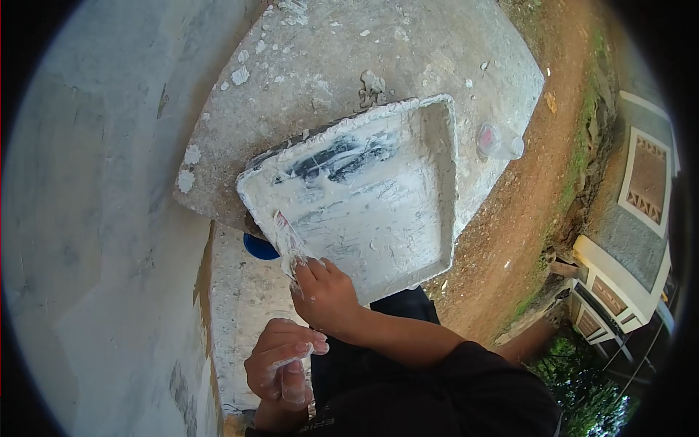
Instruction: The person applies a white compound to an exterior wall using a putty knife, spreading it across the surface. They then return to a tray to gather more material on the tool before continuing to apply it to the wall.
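Observation:
My right hand (320, 291) is closed around a putty-coated putty knife (290, 234) at the near left rim of a shallow tray (450, 175). White paste smears the knife, and its handle is mostly hidden by my fingers. Inside the tray, a thin layer of wet white putty (400, 197) covers the floor, with dark streaks showing through near the far side. My left hand (284, 364) hangs just below the right, its fingers loosely curled and the thumb apart. White putty coats its fingertips, and I see nothing in it.
The tray rests on a splattered grey board (306, 65). A clear plastic bottle or cup (500, 141) lies near the board's right edge. Part of a blue container (260, 247) shows below. A grey plastered wall (95, 218) runs along the left; a dirt path (480, 269) lies right.

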The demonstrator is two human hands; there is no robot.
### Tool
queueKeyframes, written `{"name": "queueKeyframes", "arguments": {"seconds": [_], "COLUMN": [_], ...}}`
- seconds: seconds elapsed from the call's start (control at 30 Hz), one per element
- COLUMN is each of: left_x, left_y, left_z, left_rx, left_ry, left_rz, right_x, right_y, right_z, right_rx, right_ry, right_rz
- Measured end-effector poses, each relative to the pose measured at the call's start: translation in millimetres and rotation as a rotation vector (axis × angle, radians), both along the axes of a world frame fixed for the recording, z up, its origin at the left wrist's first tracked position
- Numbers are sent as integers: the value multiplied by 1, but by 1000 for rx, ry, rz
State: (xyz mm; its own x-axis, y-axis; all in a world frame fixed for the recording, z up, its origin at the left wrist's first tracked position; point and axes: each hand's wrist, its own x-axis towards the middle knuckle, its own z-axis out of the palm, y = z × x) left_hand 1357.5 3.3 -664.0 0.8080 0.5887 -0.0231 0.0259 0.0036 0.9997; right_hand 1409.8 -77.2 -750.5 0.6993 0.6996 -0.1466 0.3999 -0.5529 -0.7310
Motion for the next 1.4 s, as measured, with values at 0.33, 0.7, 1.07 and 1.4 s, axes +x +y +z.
{"name": "queueKeyframes", "arguments": {"seconds": [0.33,0.7,1.07,1.4], "left_x": [1,-2,-12,-24], "left_y": [-8,-8,-14,-15], "left_z": [-7,-5,-4,-13], "left_rx": [-68,-94,-93,-37], "left_ry": [16,50,62,29], "left_rz": [-53,-57,-62,-88], "right_x": [66,153,214,183], "right_y": [-44,-86,-4,16], "right_z": [-29,10,23,0], "right_rx": [114,87,-273,-219], "right_ry": [935,619,-210,-282], "right_rz": [-258,-230,643,758]}}
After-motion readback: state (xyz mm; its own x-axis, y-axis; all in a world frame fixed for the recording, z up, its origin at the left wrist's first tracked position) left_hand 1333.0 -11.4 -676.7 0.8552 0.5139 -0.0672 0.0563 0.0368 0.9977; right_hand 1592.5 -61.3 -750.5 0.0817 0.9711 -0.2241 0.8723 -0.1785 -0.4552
